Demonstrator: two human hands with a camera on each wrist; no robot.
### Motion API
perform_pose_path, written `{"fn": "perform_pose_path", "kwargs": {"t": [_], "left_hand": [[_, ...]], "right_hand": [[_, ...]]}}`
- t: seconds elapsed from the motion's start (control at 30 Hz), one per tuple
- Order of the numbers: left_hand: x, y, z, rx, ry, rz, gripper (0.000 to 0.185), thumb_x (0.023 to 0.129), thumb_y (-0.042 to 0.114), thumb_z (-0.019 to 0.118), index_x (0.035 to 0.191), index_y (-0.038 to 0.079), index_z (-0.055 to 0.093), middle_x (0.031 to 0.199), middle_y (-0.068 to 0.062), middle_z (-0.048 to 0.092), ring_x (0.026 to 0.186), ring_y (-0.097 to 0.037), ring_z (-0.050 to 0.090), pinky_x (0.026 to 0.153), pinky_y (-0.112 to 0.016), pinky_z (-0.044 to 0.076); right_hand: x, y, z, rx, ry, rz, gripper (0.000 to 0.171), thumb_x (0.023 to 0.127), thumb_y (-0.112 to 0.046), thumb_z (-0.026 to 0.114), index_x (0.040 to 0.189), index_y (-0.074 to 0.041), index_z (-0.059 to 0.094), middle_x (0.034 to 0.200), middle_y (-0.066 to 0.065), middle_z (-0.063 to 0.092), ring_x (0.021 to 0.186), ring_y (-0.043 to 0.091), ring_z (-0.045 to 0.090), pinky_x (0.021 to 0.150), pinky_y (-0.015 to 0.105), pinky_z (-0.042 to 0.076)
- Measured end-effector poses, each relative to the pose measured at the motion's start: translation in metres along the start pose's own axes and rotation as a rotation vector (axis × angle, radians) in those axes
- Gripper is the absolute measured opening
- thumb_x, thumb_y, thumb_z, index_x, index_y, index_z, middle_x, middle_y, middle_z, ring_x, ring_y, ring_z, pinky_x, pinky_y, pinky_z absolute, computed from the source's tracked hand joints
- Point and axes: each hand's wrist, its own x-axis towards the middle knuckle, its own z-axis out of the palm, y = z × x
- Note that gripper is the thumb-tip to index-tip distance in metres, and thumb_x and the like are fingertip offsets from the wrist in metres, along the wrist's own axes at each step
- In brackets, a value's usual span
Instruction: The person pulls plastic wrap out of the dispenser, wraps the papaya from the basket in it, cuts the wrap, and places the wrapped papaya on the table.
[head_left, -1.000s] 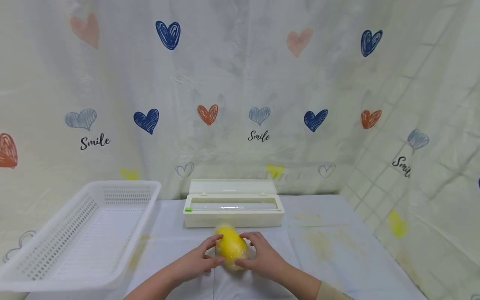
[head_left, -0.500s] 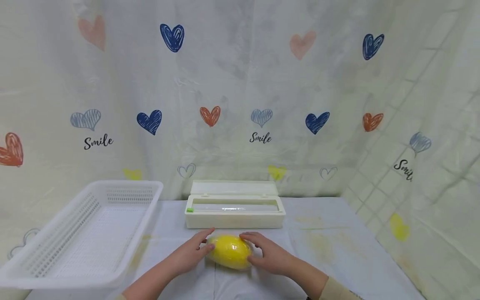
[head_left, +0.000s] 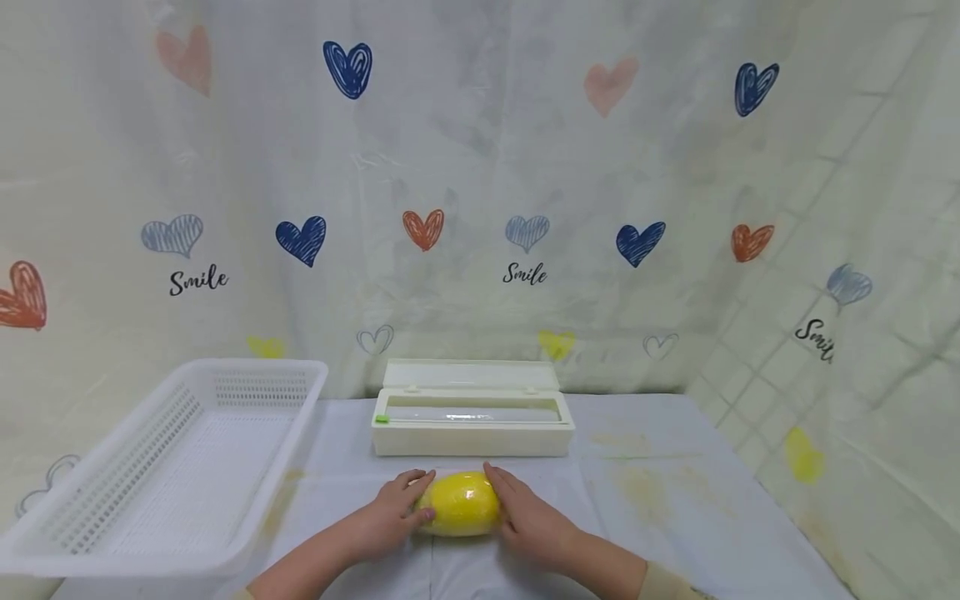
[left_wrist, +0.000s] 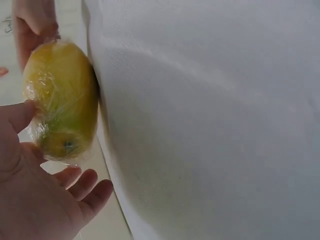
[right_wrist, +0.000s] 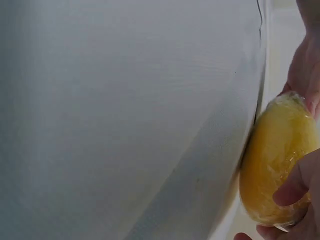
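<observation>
At 6 o'clock on the tabletop (head_left: 675, 483), left hand (head_left: 390, 517) and right hand (head_left: 528, 521) cup the film-wrapped lemon (head_left: 459, 503): probably firm, light, slippery; end holds suit it.

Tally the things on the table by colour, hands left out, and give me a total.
Yellow: 1, the wrapped fruit held between the left hand and the right hand.
White: 1, the basket.
Cream: 1, the open film dispenser box.
Total: 3
</observation>
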Motion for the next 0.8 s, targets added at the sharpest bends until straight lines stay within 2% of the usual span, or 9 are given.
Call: {"fn": "perform_pose_path", "kwargs": {"t": [0.1, 0.2, 0.27, 0.4, 0.5, 0.6, 0.7, 0.8], "left_hand": [[-0.003, 0.003, 0.002, 0.002, -0.029, 0.035, 0.076, 0.100, 0.050, 0.047, 0.157, 0.007, 0.022, 0.158, -0.020, 0.025, 0.143, -0.042, 0.026, 0.111, -0.066, 0.023], [-0.004, 0.007, 0.004, -0.007, -0.056, 0.056, 0.075, 0.103, 0.046, 0.043, 0.157, 0.001, 0.017, 0.159, -0.022, 0.023, 0.146, -0.039, 0.025, 0.114, -0.062, 0.021], [-0.003, 0.010, 0.005, 0.024, -0.068, 0.039, 0.074, 0.104, 0.043, 0.043, 0.156, 0.000, 0.015, 0.159, -0.023, 0.022, 0.146, -0.037, 0.025, 0.114, -0.060, 0.022], [0.002, 0.016, 0.011, 0.132, -0.067, -0.037, 0.075, 0.101, 0.039, 0.046, 0.156, -0.002, 0.015, 0.157, -0.022, 0.026, 0.143, -0.035, 0.031, 0.113, -0.058, 0.027], [0.003, 0.019, 0.016, 0.212, -0.045, -0.085, 0.080, 0.096, 0.041, 0.050, 0.156, -0.001, 0.017, 0.155, -0.020, 0.031, 0.140, -0.033, 0.038, 0.111, -0.057, 0.032], [0.003, 0.022, 0.018, 0.248, -0.019, -0.092, 0.083, 0.093, 0.043, 0.051, 0.155, -0.001, 0.017, 0.154, -0.021, 0.032, 0.138, -0.035, 0.039, 0.110, -0.058, 0.033], [0.000, 0.021, 0.016, 0.218, -0.009, -0.077, 0.079, 0.094, 0.039, 0.048, 0.155, -0.002, 0.019, 0.155, -0.021, 0.032, 0.140, -0.036, 0.036, 0.111, -0.058, 0.030], [-0.001, 0.016, 0.015, 0.121, -0.005, -0.039, 0.070, 0.096, 0.031, 0.043, 0.154, -0.002, 0.023, 0.155, -0.019, 0.033, 0.142, -0.036, 0.033, 0.113, -0.059, 0.027]], "right_hand": [[0.000, -0.002, 0.003, -0.111, -0.026, 0.007, 0.072, 0.090, -0.006, 0.053, 0.156, -0.006, 0.023, 0.156, 0.014, 0.032, 0.141, 0.031, 0.036, 0.112, 0.049, 0.033], [0.000, -0.004, 0.004, -0.143, -0.043, 0.005, 0.076, 0.087, -0.002, 0.057, 0.154, -0.004, 0.023, 0.157, 0.016, 0.030, 0.141, 0.031, 0.036, 0.112, 0.050, 0.034], [-0.001, -0.004, 0.004, -0.150, -0.056, 0.006, 0.079, 0.085, -0.001, 0.059, 0.154, -0.004, 0.021, 0.157, 0.016, 0.028, 0.141, 0.032, 0.035, 0.111, 0.050, 0.034], [-0.003, -0.006, 0.005, -0.142, -0.065, -0.005, 0.084, 0.081, 0.001, 0.060, 0.154, -0.002, 0.019, 0.158, 0.019, 0.025, 0.142, 0.034, 0.033, 0.112, 0.050, 0.033], [-0.004, -0.007, 0.006, -0.155, -0.032, -0.045, 0.086, 0.077, 0.003, 0.059, 0.152, 0.002, 0.018, 0.156, 0.023, 0.024, 0.142, 0.035, 0.031, 0.112, 0.051, 0.033], [-0.004, -0.008, 0.005, -0.175, 0.004, -0.084, 0.085, 0.075, 0.004, 0.059, 0.151, 0.006, 0.019, 0.154, 0.026, 0.026, 0.141, 0.037, 0.033, 0.110, 0.051, 0.035], [-0.002, -0.009, 0.003, -0.155, -0.022, -0.078, 0.085, 0.077, 0.001, 0.059, 0.152, 0.004, 0.018, 0.155, 0.024, 0.026, 0.141, 0.035, 0.033, 0.111, 0.050, 0.034], [-0.001, -0.008, -0.001, -0.082, -0.088, -0.046, 0.083, 0.081, -0.003, 0.056, 0.154, 0.000, 0.017, 0.159, 0.018, 0.023, 0.144, 0.031, 0.029, 0.114, 0.049, 0.030]]}}
